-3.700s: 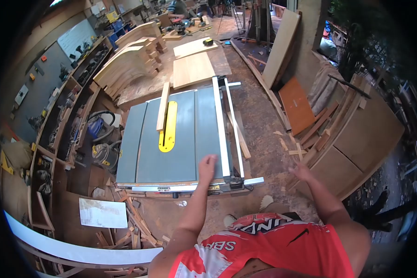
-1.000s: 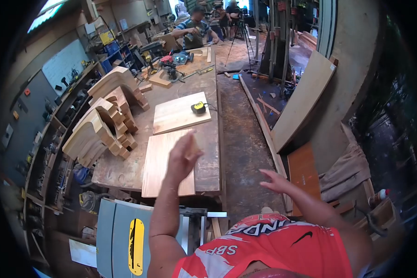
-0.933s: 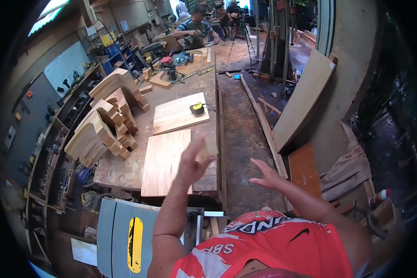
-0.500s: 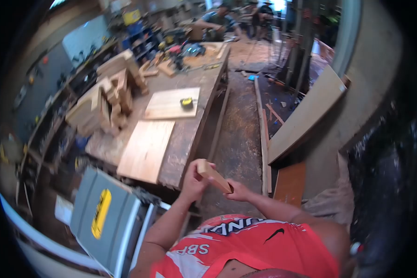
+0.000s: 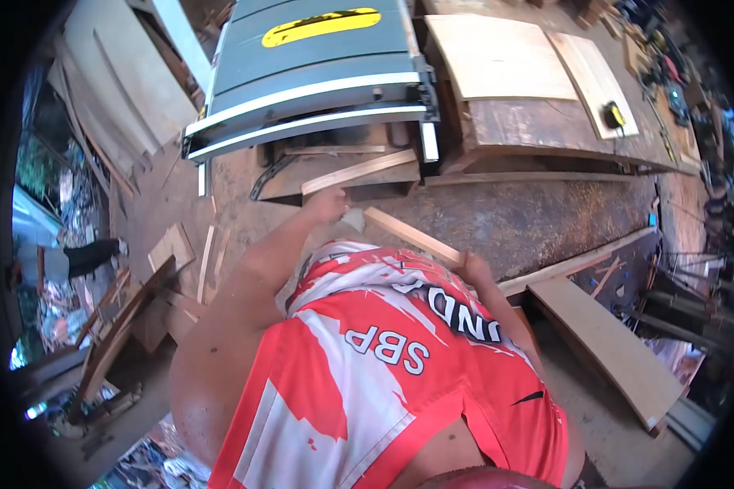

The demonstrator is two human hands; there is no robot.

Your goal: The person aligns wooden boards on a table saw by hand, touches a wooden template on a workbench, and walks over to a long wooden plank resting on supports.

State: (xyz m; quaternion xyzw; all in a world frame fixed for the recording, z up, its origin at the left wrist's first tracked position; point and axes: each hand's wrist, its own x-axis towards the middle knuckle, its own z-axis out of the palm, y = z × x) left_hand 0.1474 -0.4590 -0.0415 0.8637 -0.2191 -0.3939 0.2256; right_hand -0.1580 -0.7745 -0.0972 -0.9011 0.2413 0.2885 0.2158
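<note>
A piece of wood (image 5: 416,236) slants just in front of the red and white shirt (image 5: 334,367), its right end in the grasp of the right hand (image 5: 471,267). One wood strip (image 5: 359,171) lies farther off, up and to the left; the left hand (image 5: 329,204) is at its near left end, though whether it grips the strip I cannot tell. The shirt reads "SBP", with "UND" on a partly hidden line, and carries one black swoosh. Beyond stands one table saw (image 5: 318,61) with one yellow insert (image 5: 322,28); no brand on it is readable. Right of it, two pale boards (image 5: 501,61) lie on the brown surface (image 5: 530,126), the right-hand one bearing one yellow-and-black tape measure (image 5: 614,115).
</note>
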